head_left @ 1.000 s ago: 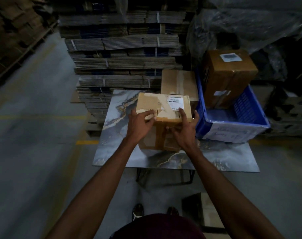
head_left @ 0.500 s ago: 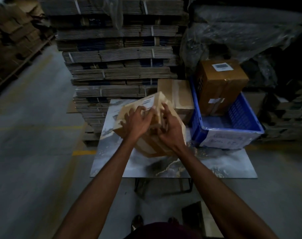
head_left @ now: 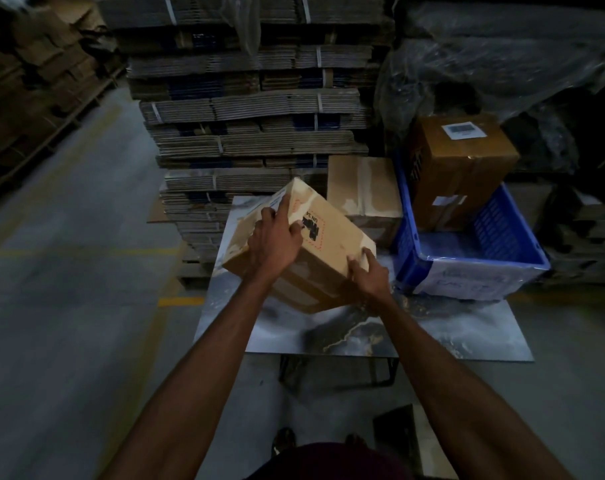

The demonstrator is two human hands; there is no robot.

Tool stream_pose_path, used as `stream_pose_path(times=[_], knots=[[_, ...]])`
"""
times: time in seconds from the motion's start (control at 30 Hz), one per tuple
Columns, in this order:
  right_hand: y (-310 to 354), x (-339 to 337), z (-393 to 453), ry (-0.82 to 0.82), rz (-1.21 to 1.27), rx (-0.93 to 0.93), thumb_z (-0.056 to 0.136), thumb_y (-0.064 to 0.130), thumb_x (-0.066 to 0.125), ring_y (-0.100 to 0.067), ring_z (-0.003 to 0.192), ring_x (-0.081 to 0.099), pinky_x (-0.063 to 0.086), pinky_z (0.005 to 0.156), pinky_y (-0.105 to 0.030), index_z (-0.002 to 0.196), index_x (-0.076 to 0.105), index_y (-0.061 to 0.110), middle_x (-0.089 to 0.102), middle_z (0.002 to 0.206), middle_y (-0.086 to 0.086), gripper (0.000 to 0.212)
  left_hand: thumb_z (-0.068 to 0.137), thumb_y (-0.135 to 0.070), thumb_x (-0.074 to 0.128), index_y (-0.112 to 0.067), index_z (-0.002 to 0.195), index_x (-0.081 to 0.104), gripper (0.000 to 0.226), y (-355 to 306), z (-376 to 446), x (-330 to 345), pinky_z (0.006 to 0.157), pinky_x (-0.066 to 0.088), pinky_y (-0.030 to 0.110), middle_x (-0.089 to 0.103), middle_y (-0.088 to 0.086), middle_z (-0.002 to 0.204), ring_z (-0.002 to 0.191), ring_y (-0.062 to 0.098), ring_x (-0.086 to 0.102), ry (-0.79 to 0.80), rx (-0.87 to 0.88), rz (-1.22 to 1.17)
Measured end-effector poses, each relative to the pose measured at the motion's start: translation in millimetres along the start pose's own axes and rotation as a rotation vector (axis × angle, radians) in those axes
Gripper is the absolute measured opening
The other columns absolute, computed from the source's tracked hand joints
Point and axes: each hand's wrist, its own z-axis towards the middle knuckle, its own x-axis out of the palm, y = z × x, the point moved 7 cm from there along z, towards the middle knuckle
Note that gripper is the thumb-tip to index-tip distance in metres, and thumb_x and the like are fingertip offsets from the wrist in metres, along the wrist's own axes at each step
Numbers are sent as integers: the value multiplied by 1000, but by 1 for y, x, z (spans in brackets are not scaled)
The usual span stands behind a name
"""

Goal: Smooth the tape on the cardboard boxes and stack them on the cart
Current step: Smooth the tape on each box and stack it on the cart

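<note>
The box (head_left: 315,251) tilts above the table (head_left: 432,327); the left hand (head_left: 277,237) lies spread on top while the right hand (head_left: 368,275) grips its near corner. It looks stiff and light (opposite corners suit best).

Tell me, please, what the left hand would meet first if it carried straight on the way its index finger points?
Probably only the far top edge of the held box, which the left hand already rests on; beyond that, the stacked flat cardboard, though depth is unclear.
</note>
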Motion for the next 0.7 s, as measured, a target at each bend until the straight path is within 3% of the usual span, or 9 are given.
stream_pose_path(times=[0.07,0.13,0.23,0.37,0.57,0.7], knots=[[3,-11,1,-54,86,-6,79,70,66,-36,135,46,45,109,-55,155,34,35,41,153,-13,90,102,-38,49,-28,156,25,60,5,2,-1,93,44,49,38,14,148,122,39,50,-2,-14,-24],[6,-23,0,-137,103,-41,84,51,76,-34,136,46,45,109,-53,154,39,31,42,152,-11,81,101,-33,53,-25,156,29,60,16,4,1,87,43,41,38,11,147,119,36,54,-8,-47,-86],[10,-40,-4,-219,55,-93,77,51,81,-35,137,42,43,110,-57,150,43,34,38,151,-8,84,100,-24,57,-20,154,33,60,36,1,16,90,43,38,40,12,144,123,34,52,15,-98,-212],[12,-61,-7,-293,-57,-151,76,44,85,-34,137,40,36,115,-50,145,51,27,43,148,-9,79,97,-14,59,-15,154,35,61,58,-9,55,100,47,41,44,16,148,129,35,51,77,-152,-400],[14,-64,-12,-337,-157,-138,81,40,82,-36,139,36,33,116,-51,144,53,21,45,146,-15,72,94,-9,58,-14,142,52,49,68,-13,100,104,48,42,52,19,141,126,37,53,167,-167,-351],[18,-65,-22,-398,-130,-120,78,42,84,-37,135,40,36,113,-50,139,59,21,52,140,-15,69,83,-34,64,-31,138,51,57,58,-11,111,105,47,41,48,14,144,128,36,49,248,-195,-236]])
